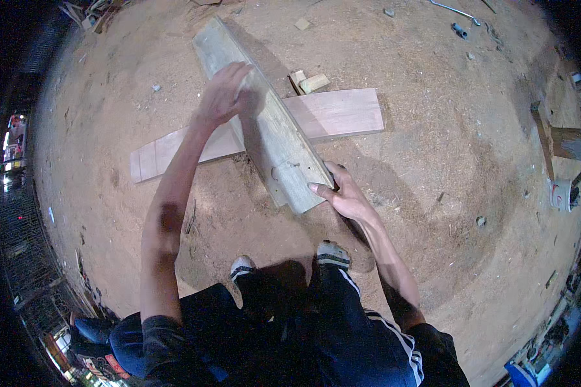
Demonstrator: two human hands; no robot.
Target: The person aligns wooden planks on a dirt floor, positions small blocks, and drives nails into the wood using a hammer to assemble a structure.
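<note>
A long weathered wooden board (274, 132) slants from far left to near right in front of me, crossing over a pinkish plank (339, 114). Its near end shows a bent dark mark, perhaps wire, and a small hole. My right hand (345, 193) grips the right edge of that near end, thumb on top and fingers partly hidden behind the edge. Over the far half of the board is my left hand (224, 95), its fingers loosely extended across the upper face. It casts a shadow there; whether the palm touches the wood I cannot tell.
Small wood blocks (314, 84) lie against the plank's far side. On the dirt floor (432, 174), a short pipe piece (459, 30) and a metal rod (455, 9) lie at far right. A white bucket (560, 195) stands at the right; wire mesh (26, 238) runs along the left.
</note>
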